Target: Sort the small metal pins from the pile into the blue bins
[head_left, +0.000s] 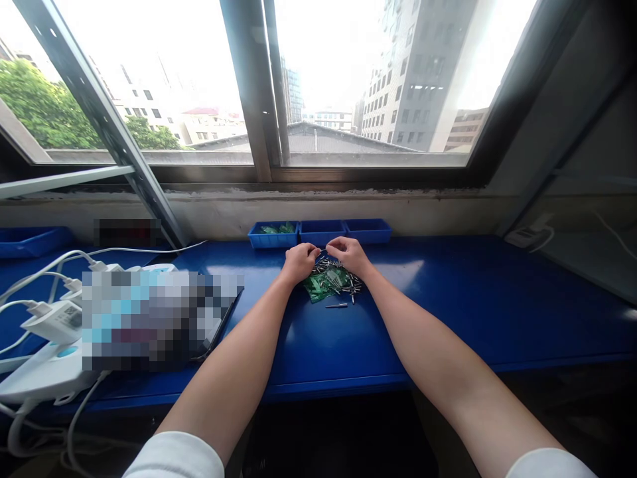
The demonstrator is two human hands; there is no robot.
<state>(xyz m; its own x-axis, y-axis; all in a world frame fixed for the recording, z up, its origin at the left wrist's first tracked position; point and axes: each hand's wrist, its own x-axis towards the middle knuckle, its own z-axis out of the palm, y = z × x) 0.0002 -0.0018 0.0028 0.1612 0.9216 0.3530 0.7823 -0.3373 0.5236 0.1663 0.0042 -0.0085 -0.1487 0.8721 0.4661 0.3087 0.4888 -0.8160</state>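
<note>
My left hand (299, 260) is closed in a pinch at the far side of a pile of small metal pins (354, 285). Facing it, my right hand (350, 255) also pinches with thumb and fingers. A thin glint shows between the fingertips, but what they hold is too small to make out. Under and among the pins lies crumpled green plastic packaging (318, 287). One single metal pin (336, 306) rests apart on the blue table (343, 345), nearer to me.
Behind my hands stand three joined blue bins; the left bin (273, 241) has green packets inside. At the left are a white power strip (44, 372) with plugs and cables, and a blurred-out object (159, 318). A metal shelf post (149, 192) rises before the window.
</note>
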